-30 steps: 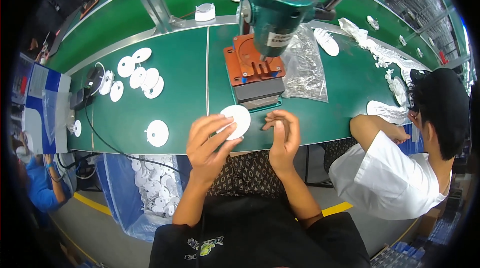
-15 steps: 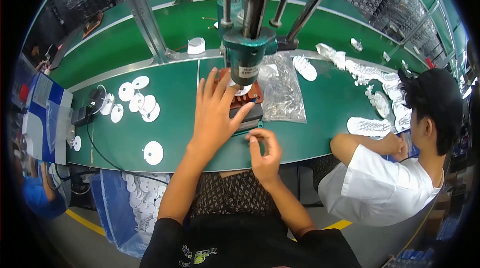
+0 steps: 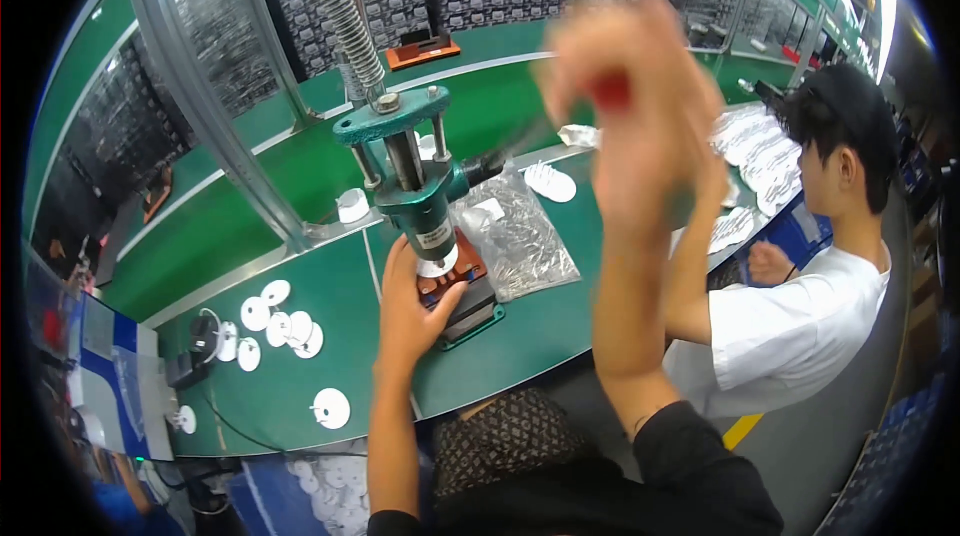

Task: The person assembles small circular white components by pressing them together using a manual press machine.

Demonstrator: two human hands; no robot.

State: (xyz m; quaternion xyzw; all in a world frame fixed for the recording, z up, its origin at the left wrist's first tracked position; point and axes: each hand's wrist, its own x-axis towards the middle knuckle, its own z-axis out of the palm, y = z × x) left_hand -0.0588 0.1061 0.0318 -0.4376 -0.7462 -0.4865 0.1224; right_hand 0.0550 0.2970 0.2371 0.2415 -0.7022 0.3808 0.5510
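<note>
A green hand press (image 3: 415,191) stands on the bench, its ram down over a white disc (image 3: 446,262) on a reddish-brown fixture (image 3: 470,260). Beside the fixture's left side lies my left hand (image 3: 405,301), open, thumb apart from the stretched fingers and touching near the disc's edge. My right hand (image 3: 645,86) is raised high at the right, blurred by motion, its fingers closed round the red knob (image 3: 612,92) of the press lever (image 3: 484,168). Part of the lever is smeared by motion.
Several white discs (image 3: 298,328) lie on the bench at the left, near a black cable. A clear plastic bag (image 3: 530,246) of small parts lies right of the press. At the right sits a co-worker in a white shirt (image 3: 800,346), one arm behind mine. A white-and-blue box (image 3: 115,366) stands far left.
My right hand has gone from the bench's front edge up to the lever knob. My left hand has drawn back to the fixture's left side. The view has turned rightward and tilted.
</note>
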